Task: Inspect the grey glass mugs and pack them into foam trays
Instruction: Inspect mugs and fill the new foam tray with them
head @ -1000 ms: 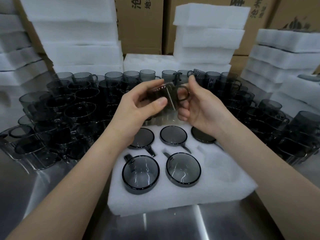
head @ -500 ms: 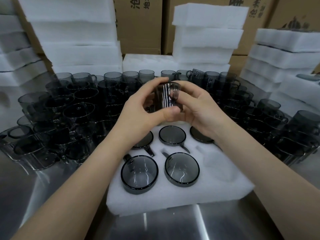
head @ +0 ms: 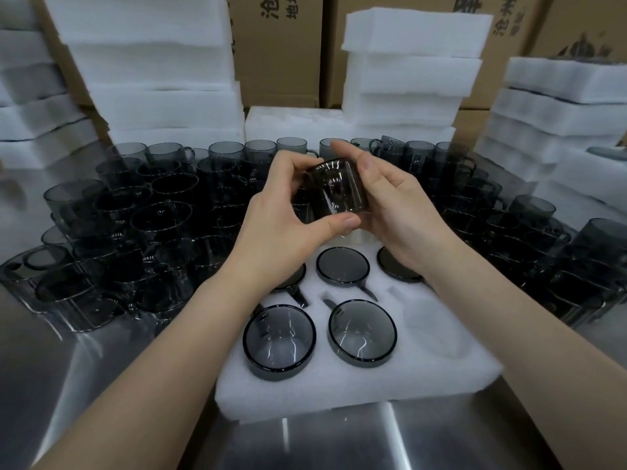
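Both my hands hold one grey glass mug (head: 336, 189) up above the white foam tray (head: 356, 388). My left hand (head: 288, 218) grips it with the thumb under its lower edge and fingers over the top. My right hand (head: 390, 205) cups its right side, fingers curled round it. Its handle is hidden. The foam tray lies on the steel table in front of me with several mugs set upside down in its pockets, such as one mug (head: 280, 337) at the near left and another mug (head: 361, 330) beside it. The near right pocket (head: 431, 313) holds nothing.
Several loose grey mugs (head: 163, 212) crowd the steel table (head: 339, 442) left, behind and right (head: 543, 239) of the tray. Stacks of white foam trays (head: 159, 79) stand at the back and along both sides, with cardboard boxes (head: 278, 49) behind them.
The mug has been turned in my hands: a second ago its handle showed by my right fingers, now its round body faces me. Both hands stay above the tray.
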`<state>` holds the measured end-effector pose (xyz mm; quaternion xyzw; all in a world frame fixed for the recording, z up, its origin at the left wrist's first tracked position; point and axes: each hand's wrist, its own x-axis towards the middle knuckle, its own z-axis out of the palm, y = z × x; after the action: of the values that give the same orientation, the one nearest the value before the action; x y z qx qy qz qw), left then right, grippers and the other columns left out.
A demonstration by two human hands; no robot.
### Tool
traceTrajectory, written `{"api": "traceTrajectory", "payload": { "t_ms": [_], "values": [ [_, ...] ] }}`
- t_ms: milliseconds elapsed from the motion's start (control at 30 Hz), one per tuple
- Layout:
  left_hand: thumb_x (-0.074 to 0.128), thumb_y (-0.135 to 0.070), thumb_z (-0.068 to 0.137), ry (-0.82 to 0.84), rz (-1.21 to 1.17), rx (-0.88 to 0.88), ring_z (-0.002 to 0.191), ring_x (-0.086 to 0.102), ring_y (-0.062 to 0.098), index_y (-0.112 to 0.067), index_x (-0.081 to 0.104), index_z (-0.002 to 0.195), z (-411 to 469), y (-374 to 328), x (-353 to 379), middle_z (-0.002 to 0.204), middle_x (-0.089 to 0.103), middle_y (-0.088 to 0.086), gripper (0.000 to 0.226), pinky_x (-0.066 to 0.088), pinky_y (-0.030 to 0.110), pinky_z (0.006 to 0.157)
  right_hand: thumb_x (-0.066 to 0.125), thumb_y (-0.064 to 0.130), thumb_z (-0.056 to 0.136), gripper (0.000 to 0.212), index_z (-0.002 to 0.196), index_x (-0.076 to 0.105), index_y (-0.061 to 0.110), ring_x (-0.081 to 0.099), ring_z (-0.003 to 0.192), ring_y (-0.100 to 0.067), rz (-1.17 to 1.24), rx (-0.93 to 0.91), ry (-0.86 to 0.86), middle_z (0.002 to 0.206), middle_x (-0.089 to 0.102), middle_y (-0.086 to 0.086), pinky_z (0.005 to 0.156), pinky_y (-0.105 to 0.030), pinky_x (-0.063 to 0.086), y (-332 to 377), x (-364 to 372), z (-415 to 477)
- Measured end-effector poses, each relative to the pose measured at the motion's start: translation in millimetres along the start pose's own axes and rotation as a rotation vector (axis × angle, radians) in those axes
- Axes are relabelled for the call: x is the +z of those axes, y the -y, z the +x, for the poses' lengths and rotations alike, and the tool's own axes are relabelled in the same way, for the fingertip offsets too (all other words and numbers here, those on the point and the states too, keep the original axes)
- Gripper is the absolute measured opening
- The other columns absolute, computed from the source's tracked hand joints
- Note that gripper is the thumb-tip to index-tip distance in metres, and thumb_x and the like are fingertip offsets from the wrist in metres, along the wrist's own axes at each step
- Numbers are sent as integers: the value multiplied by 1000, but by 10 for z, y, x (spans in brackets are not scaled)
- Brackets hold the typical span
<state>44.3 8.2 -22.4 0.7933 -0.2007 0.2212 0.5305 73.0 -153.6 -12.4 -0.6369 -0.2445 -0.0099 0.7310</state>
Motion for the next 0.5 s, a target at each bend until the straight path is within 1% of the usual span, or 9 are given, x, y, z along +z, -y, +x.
{"api": "traceTrajectory", "payload": {
  "t_ms": [67, 100, 167, 200, 267, 333, 367, 433, 500],
  "values": [
    [85, -45, 64, -6, 74, 3, 102, 53, -18, -35, 43, 109, 2, -4, 9, 108, 59, -26, 62, 37, 0, 82, 45, 42, 98, 33, 128, 58, 35, 63, 112, -11, -83, 12, 7, 125, 64, 10, 85, -36, 57, -28, 41, 4],
    [85, -45, 65, -3, 114, 9, 100, 51, -20, -35, 42, 108, 5, -10, 16, 107, 58, -27, 61, 36, -2, 79, 46, 45, 97, 38, 132, 54, 34, 59, 118, -4, -164, 17, 0, 128, 60, 13, 91, -31, 54, -35, 68, -6],
    [83, -50, 64, 3, 189, 20, 99, 52, -13, -33, 44, 107, 14, -19, 36, 112, 58, -25, 61, 38, 4, 78, 47, 43, 99, 43, 139, 47, 26, 52, 115, 12, -378, -21, -33, 127, 54, 20, 94, -14, 45, -39, 92, -21],
    [82, -51, 63, -4, 239, 33, 101, 52, -6, -30, 46, 107, 21, -22, 50, 115, 57, -23, 61, 39, 9, 79, 46, 40, 100, 44, 141, 45, 23, 50, 113, 14, -475, -48, -52, 127, 52, 21, 95, -10, 41, -40, 89, -26],
    [81, -50, 60, -33, 311, 65, 98, 52, 3, -26, 51, 102, 35, -35, 74, 109, 60, -18, 58, 44, 19, 77, 45, 35, 101, 42, 140, 48, 19, 50, 112, 9, -581, -90, -85, 126, 53, 16, 95, -10, 37, -30, 85, -39],
    [79, -50, 59, -55, 275, 72, 87, 55, 3, -27, 49, 93, 34, -67, 82, 91, 61, -17, 51, 46, 19, 71, 44, 30, 103, 38, 137, 54, 15, 52, 111, 10, -546, -127, -124, 124, 57, 12, 97, -9, 38, -12, 92, -41],
    [80, -50, 59, -58, 249, 73, 86, 56, 2, -26, 49, 91, 27, -78, 80, 87, 61, -18, 50, 46, 16, 70, 43, 28, 104, 37, 136, 55, 15, 53, 114, 7, -509, -134, -140, 126, 59, 10, 101, -13, 40, -5, 96, -42],
    [84, -46, 60, -59, 208, 78, 88, 58, -5, -26, 50, 90, 18, -83, 68, 87, 62, -23, 50, 43, 7, 71, 41, 29, 104, 35, 133, 58, 18, 54, 123, -4, -451, -141, -151, 132, 61, 3, 109, -30, 42, -3, 96, -38],
    [89, -37, 60, -55, 174, 81, 89, 58, -12, -32, 50, 89, 11, -76, 48, 91, 61, -35, 49, 40, 1, 74, 40, 32, 104, 32, 127, 60, 26, 59, 122, -15, -336, -115, -143, 128, 65, -2, 105, -44, 46, 2, 82, -37]
  ]
}}
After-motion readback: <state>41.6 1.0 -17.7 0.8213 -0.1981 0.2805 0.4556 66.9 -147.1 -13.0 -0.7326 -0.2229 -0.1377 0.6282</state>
